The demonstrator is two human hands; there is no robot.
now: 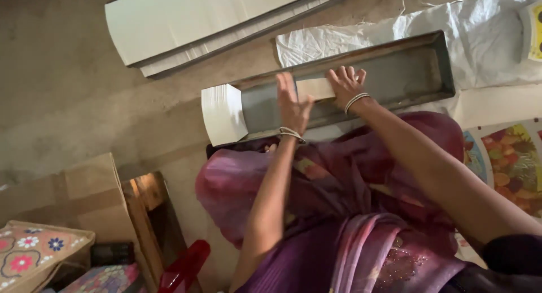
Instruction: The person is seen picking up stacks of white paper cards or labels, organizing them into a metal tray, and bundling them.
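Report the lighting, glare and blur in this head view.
Head view: dim, warm light; the long grey metal tray and white paper stack catch the brightest light without harsh glare; the left hand and right hand look slightly soft; the lower corners fall into shadow.

Left hand (pixel 292 104) flat on a stack of white sheets (pixel 224 113) lying in a long grey metal tray (pixel 420 73), right hand (pixel 345 85) pressing beside it — both wrists bangled, purple cloth (pixel 339 214) over the lap, pale boards (pixel 214 22) on the floor beyond
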